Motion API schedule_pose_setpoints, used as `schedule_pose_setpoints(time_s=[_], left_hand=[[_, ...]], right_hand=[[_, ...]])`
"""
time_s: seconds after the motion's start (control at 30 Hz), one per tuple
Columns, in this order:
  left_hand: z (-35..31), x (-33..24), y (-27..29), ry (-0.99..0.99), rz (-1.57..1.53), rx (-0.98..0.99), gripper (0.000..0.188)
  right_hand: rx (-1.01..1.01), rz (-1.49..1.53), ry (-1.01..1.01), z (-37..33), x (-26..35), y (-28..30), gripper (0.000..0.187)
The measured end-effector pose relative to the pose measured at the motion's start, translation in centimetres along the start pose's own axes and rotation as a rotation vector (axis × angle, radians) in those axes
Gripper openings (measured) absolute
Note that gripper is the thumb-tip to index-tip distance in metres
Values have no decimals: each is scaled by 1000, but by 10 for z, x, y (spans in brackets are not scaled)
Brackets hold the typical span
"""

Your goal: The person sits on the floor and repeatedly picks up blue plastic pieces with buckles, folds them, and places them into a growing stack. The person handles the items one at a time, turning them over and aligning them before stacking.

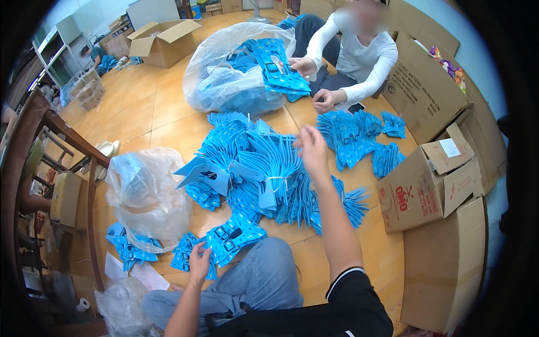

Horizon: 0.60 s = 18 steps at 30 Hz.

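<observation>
Left hand (199, 263) fingers closed on blue cards (231, 238); right hand (312, 150) fingers loosely spread, empty

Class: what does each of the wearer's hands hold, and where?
Left hand grips a stack of blue printed cardboard cards by its near edge. Right hand: cannot tell, blurred.

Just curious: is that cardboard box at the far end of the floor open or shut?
Open: the box has its top flaps spread outward.
</observation>
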<state>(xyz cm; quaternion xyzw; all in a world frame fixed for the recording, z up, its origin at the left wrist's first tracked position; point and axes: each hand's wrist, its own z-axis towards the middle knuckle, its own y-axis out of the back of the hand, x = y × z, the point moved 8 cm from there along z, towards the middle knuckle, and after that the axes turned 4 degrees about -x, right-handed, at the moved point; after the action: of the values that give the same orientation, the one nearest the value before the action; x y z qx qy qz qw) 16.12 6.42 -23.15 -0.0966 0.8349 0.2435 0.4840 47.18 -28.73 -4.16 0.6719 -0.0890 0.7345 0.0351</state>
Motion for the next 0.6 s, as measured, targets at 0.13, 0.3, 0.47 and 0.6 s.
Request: schedule_pose_setpoints(time_s=[0.13,0.3,0.47,0.6], left_hand=[[-12,-1,7,-1,-47,-56,37],[-24,5,20,-26,-73,-72,32],[-24,-21,38,-92,-175,-149,29],[-24,-104,27,-220,-183,-64,35]], right_hand=[[16,254,-184,77,-1,-18,38],[72,621,-300,126,-6,-40,22],[16,648,-122,104,0,-35,14],[83,530,-1,26,30,-32,18]])
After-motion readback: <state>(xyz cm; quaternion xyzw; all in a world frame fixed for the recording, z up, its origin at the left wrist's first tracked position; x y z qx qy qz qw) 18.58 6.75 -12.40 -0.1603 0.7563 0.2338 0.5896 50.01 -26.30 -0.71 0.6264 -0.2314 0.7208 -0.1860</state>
